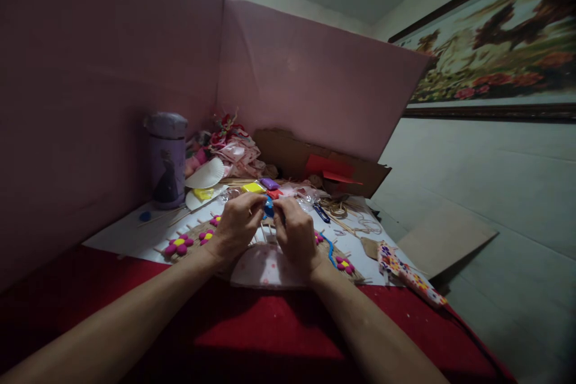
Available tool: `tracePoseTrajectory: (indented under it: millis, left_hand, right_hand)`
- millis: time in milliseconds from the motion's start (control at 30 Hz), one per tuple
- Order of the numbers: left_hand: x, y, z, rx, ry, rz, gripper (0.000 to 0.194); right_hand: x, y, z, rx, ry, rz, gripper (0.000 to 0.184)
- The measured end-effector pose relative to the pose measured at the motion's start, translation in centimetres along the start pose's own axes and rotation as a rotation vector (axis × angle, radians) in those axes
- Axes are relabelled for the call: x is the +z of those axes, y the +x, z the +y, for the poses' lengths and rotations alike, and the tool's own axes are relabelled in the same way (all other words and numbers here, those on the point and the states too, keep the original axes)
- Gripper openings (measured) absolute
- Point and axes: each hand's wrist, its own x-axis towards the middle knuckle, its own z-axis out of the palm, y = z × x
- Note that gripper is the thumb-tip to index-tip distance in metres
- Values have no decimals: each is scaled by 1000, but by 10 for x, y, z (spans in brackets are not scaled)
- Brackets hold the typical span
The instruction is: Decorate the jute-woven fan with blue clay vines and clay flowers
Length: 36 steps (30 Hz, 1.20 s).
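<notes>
Both hands meet over the middle of the table with a small blue lump of modelling clay (269,207) between their fingertips. My left hand (238,222) pinches it from the left, thumb and fingers together. From the other side, my right hand (297,231) is also closed on it. Beneath them lies a fan-shaped craft of woven twine (193,239) with sticks poking out of its edge and a pale spotted centre (265,264). Magenta clay flowers (179,245) with yellow middles sit on it. A wavy blue clay strip (332,250) runs along its right part. My wrists hide some of the craft.
Behind the hands are yellow (253,188) and purple clay packs (269,183). A blue cutter knife (321,212) and twine lie to the right, near a flower-patterned glue gun (409,273) with a cord. A purple canister (167,162) stands left, beside pink walls.
</notes>
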Motion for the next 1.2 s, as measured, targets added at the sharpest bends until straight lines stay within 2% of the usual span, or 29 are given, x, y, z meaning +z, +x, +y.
tracePoseTrajectory:
  millis: [133, 233, 300, 500, 600, 700, 800, 933, 1033, 1200]
  left_hand:
    - [-4, 4, 4, 72, -44, -13, 16]
    - [-5, 6, 7, 18, -150, -51, 13]
    - [-5, 6, 9, -90, -281, -86, 12]
    - [-6, 6, 7, -563, -751, -227, 16]
    - [-7, 7, 4, -653, -862, -239, 21]
    - [-10, 8, 4, -681, -922, -202, 23]
    - [-12, 10, 7, -694, -911, -143, 23]
    - [-13, 10, 9, -659, -838, -92, 22]
    - [-12, 9, 8, -635, -796, -105, 23]
    - [-10, 7, 9, -610, -763, -131, 23]
  right_hand:
    - [-4, 3, 2, 46, 0, 4, 19]
    - [-6, 5, 4, 95, 26, 9, 19]
    - [-7, 6, 6, 132, 52, 4, 19]
    - [-7, 8, 5, 240, 198, -11, 15]
    - [-8, 11, 6, 260, 304, -41, 16]
    - [-12, 12, 10, 333, 392, 2, 16]
    - [-16, 14, 13, 380, 459, 149, 18]
    - [-20, 14, 10, 306, 470, 224, 23]
    - [-21, 14, 3, 233, 526, 249, 26]
    - [-21, 12, -5, 75, 430, 204, 9]
